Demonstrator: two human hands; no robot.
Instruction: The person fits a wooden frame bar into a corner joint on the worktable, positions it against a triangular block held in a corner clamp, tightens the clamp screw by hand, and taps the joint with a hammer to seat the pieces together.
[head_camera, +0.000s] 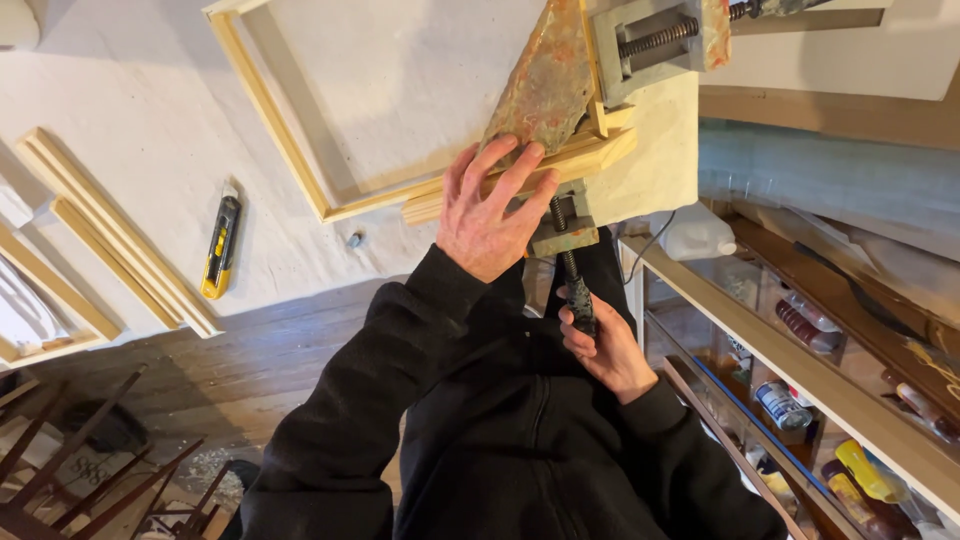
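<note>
- Left hand (487, 208) lies flat, fingers spread, pressing down on the wooden frame (300, 160) where its corner meets the rusty corner clamp (550, 85) at the table's edge
- Right hand (600, 345) is curled shut around the dark handle of the clamp screw (572, 275), which hangs below the table edge (650, 190) in front of the person's black jacket
- Frame sits on the white tabletop, its near rail doubled with a second wooden strip under the left palm; the mitred corner is tucked into the clamp
- To do this well, I judge the left palm should hold both strips flush and flat while the screw is turned slowly, so the joint does not slip or ride up
- Pressure ought to be only firm enough to close the mitre; soft wood could bruise under too much
- Yellow utility knife (220, 245) lies well apart to the left, beside loose wooden strips (110, 235)
</note>
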